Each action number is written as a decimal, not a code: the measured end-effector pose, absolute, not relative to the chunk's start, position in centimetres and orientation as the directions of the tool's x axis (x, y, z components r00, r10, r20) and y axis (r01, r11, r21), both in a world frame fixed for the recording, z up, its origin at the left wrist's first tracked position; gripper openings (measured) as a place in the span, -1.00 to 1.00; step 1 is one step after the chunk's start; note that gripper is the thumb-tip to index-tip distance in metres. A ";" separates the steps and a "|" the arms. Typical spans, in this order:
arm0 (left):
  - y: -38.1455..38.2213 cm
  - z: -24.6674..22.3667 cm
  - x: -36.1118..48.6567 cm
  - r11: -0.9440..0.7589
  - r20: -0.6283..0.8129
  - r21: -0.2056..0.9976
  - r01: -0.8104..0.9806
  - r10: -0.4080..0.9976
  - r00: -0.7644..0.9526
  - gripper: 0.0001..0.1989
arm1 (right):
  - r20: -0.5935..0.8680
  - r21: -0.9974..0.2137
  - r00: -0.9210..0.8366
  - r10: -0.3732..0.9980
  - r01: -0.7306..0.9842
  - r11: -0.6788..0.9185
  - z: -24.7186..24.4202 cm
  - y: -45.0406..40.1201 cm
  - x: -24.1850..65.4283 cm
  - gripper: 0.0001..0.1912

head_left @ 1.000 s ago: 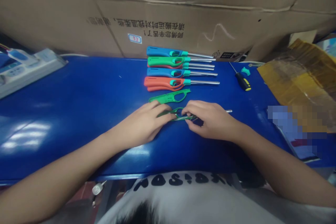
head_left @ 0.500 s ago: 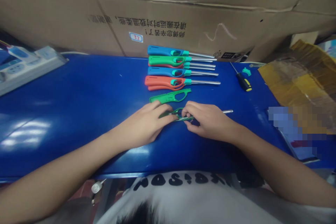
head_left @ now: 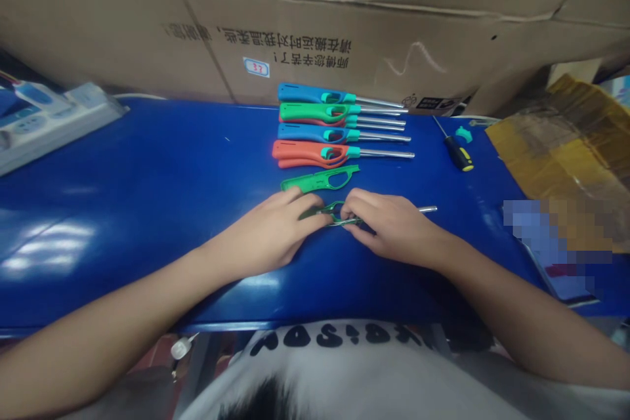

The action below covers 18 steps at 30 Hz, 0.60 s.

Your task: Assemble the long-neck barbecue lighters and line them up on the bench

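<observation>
Barely shifted, the left hand (head_left: 263, 233) and right hand (head_left: 391, 226) stay close together, fingers clamped on a green utility lighter (head_left: 335, 213) being assembled just above the edge of the blue bench (head_left: 147, 164) (the loose green half-shell (head_left: 319, 178) just beyond looks wanted next).

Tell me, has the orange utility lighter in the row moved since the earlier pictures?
No, the orange utility lighter keeps its place beside the blue utility lighter; only the head camera's view has shifted slightly.

glossy blue tabletop (head_left: 147, 144) | smooth plastic green lighter shell (head_left: 319, 179) | shiny steel lighter tube (head_left: 427, 209) | matt, creased brown cardboard carton (head_left: 123, 33)
</observation>
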<state>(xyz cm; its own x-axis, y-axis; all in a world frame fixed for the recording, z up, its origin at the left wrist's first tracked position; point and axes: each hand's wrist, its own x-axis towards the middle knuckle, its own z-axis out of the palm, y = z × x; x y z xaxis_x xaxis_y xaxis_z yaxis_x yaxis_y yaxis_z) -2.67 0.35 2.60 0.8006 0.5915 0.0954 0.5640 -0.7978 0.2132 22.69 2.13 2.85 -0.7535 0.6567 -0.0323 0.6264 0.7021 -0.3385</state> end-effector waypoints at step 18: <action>0.4 2.9 -2.8 -0.813 0.068 0.203 0.546 0.568 0.820 -0.57 | 0.027 -0.247 -0.754 0.656 0.631 0.735 3.6 1.8 23.3 -0.91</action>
<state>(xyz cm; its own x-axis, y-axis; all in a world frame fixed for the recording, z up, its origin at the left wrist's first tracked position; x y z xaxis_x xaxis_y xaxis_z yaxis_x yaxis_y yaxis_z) -2.85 0.36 2.87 0.8205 0.5677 0.0676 0.5458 -0.8130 0.2028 23.33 1.77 3.64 -0.7540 0.6564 0.0267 0.6313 0.7352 -0.2468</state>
